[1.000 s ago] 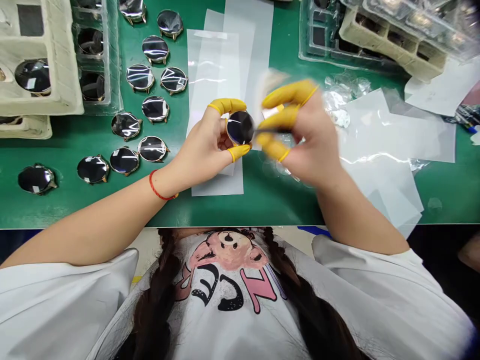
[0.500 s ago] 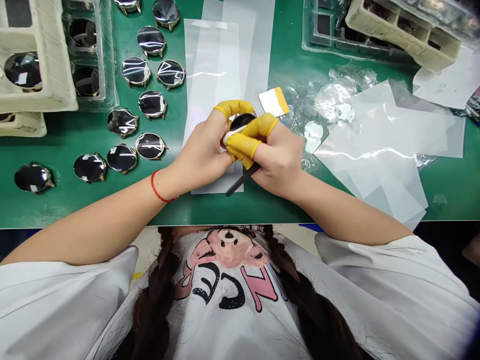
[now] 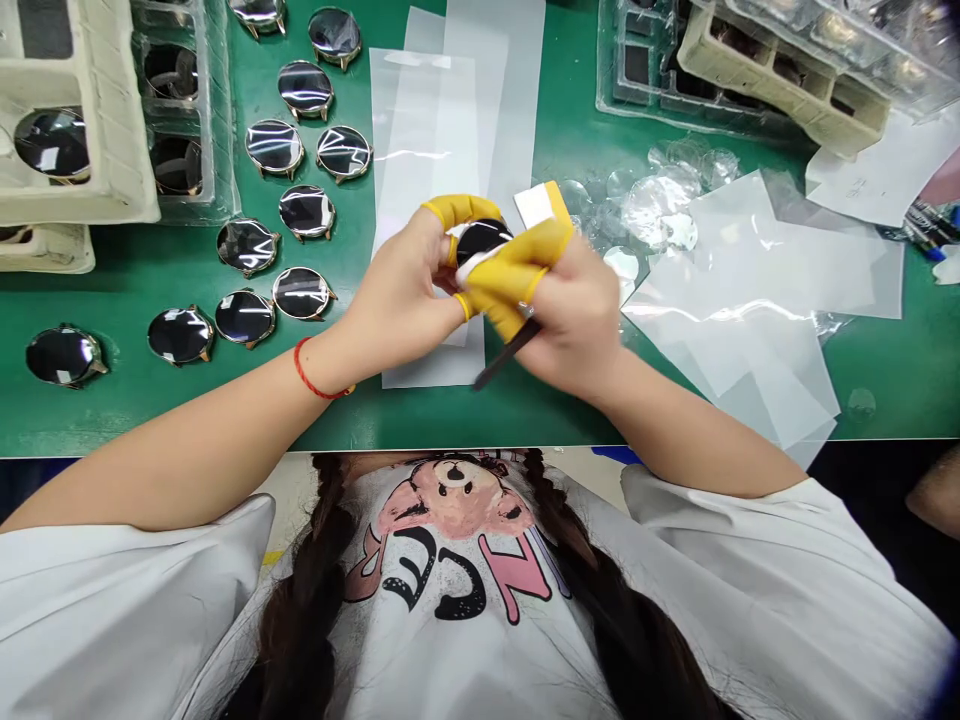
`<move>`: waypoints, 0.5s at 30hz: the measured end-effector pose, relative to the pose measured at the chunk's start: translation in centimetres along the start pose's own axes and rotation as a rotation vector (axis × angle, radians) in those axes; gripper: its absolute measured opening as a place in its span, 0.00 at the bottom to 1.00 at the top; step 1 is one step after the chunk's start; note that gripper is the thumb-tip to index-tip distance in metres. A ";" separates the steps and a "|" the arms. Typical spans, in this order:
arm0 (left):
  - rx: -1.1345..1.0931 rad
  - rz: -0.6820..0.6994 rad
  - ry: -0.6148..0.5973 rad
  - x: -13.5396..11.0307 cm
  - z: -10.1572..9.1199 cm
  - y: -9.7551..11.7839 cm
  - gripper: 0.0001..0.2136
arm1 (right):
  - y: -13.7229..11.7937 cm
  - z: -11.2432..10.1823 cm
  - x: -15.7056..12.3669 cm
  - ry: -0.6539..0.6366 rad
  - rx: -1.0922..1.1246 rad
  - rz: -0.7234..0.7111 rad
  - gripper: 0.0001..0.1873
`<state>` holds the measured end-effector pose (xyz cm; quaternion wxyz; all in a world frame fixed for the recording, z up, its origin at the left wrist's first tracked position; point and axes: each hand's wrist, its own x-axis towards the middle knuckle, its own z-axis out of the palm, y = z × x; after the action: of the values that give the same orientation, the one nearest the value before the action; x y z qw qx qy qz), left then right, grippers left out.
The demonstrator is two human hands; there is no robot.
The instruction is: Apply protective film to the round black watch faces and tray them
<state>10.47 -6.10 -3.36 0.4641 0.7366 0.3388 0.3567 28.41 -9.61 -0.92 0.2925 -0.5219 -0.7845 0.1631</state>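
Watch head [image 3: 480, 238] lies between both hands, clamped by its rim in the left hand [image 3: 401, 290]; right hand [image 3: 574, 310], fingers closed on a white wad [image 3: 469, 268], overlaps its near-right edge, a dark slim tool [image 3: 508, 355] slanting down-left below the palm. Face: round, glossy black, light-streaked, partly covered.

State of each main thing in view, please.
Left hand with yellow finger covers, closed on a round black-faced watch
That watch, partly hidden
Right hand, closed on a slim black stick
That stick, tilted
Loose round black-faced watches, lying face-up
Translucent white rectangular sheets, overlapping
Beige plastic tray, uncovered
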 end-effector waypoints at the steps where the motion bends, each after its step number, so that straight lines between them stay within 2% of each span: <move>1: 0.037 0.026 -0.004 -0.1 0.1 -0.1 0.24 | -0.3 0.2 0.1 -0.065 -0.027 -0.021 0.11; 3: 0.068 0.053 -0.010 -0.2 0.3 -0.3 0.23 | -0.1 0.6 0.6 -0.077 -0.098 -0.054 0.14; 8: 0.008 -0.006 0.030 -0.1 0.4 -0.7 0.25 | 1.8 0.7 0.9 0.109 -0.167 -0.057 0.16; 10: -0.001 0.000 0.042 -0.1 0.4 -0.8 0.24 | 1.7 1.0 0.2 0.100 -0.152 -0.110 0.15; 12: 0.019 0.021 0.023 -0.1 0.4 -1.0 0.23 | 1.1 1.4 -0.3 0.028 -0.154 -0.147 0.15; 14: 0.051 0.033 -0.026 -0.1 0.5 -0.9 0.23 | 0.8 1.4 -0.3 -0.004 -0.168 -0.122 0.15; 15: 0.059 0.035 -0.043 -0.1 0.4 -0.7 0.24 | 1.1 1.2 0.1 0.024 -0.178 -0.099 0.15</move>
<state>10.70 -6.12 -4.16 0.4431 0.7632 0.3262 0.3388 28.40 -9.04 -2.39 0.2619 -0.5084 -0.8172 0.0720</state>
